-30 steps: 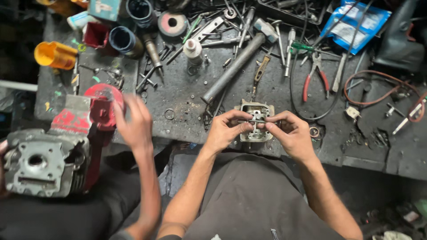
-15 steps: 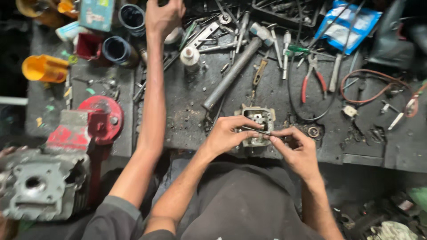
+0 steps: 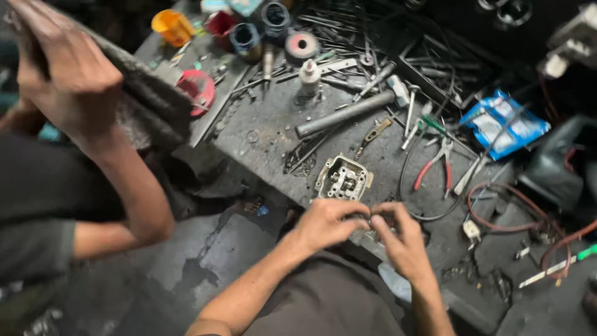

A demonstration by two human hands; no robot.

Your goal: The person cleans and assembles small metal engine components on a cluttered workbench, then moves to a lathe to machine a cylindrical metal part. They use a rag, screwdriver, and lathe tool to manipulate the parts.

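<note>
pinching smth tiny between them, the left hand and right hand meet fingertip to fingertip at the near edge of the workbench, just below the small cast-metal engine part. fingers of both are curled in tight round the piece, but it's hidden inside the pinch, so can't tell what it is; prob a small fitting off that casting. the casting sits free on the bench, open side up, w/ small parts visible inside, touched by neither hand. judging by look, it's stiff, fairly heavy for its size, greasy so a bit slippery; best held by the outer walls or corners, not the inner bits. the tiny piece would be light, easy to drop and lose in the clutter, so a fingertip pinch suits it. around: red-handled pliers to the right of the casting, a grey steel pipe behind it, a blue packet further right, red cable looping near the right hand. at left a co-worker's hand is raised, holding a dirty grey rag, well apart from the casting.
</note>
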